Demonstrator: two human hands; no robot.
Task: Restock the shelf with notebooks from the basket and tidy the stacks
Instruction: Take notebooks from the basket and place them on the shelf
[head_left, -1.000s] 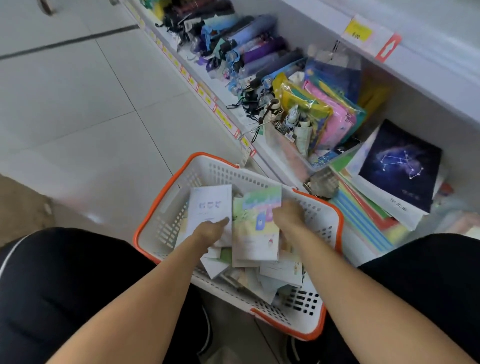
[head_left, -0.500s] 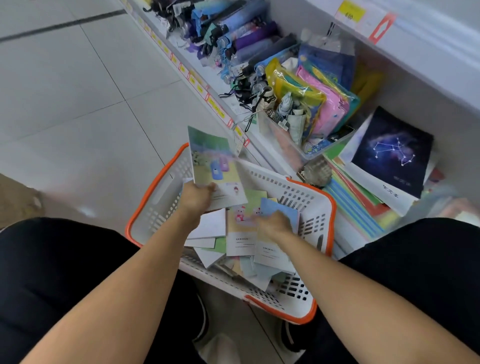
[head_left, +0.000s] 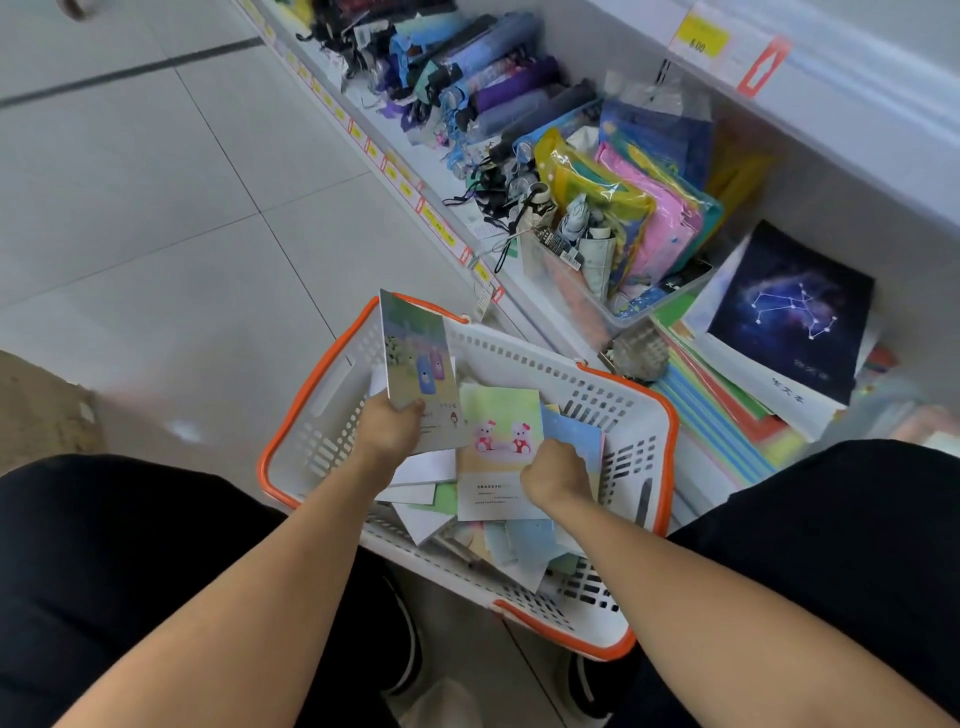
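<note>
A white basket with an orange rim (head_left: 322, 395) sits on the floor between my knees, filled with several small notebooks. My left hand (head_left: 392, 428) grips a pastel notebook (head_left: 415, 358) by its lower edge and holds it upright over the basket's left side. My right hand (head_left: 556, 470) is curled on a light blue notebook (head_left: 576, 434) in the basket. Between the hands lies a notebook with two pink bears (head_left: 501, 441). On the low shelf to the right a dark constellation notebook (head_left: 795, 306) tops a slanted stack of coloured notebooks (head_left: 727, 415).
A clear bin of plastic pouches and small items (head_left: 623, 228) stands on the shelf beside the stack. Folded umbrellas (head_left: 483, 88) fill the shelf further back. The shelf edge (head_left: 405, 176) carries yellow price tags. Grey floor tiles (head_left: 156, 208) lie to the left.
My left hand lifted the pastel notebook out of the basket and holds it upright. My right hand went down onto the light blue notebook in the basket.
</note>
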